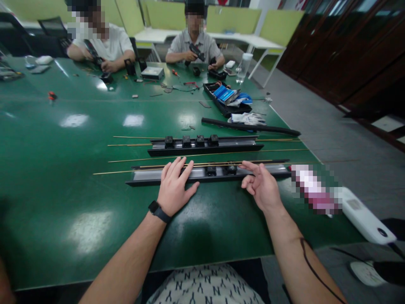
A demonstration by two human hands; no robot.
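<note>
My left hand (177, 185) lies over the nearer black channel-shaped rail (145, 183), fingers spread and palm down. At the right part of that rail is my right hand (261, 185), its index finger stretched along thin brass-coloured rods (218, 164) and its other fingers curled. Whether it grips a rod I cannot make out. Small black blocks (231, 169) sit in the rail between my hands. Behind it lies a second rail (205, 150) with several black blocks (186, 141) in a row. Another long thin rod (142, 159) runs between the two rails.
A black foam-like strip (249, 127), white gloves (247, 118) and a black tray (218, 102) with blue packets lie beyond the rails. A white device (363, 215) is at the right table edge. Two people sit across the green table (104, 219), handling black tools.
</note>
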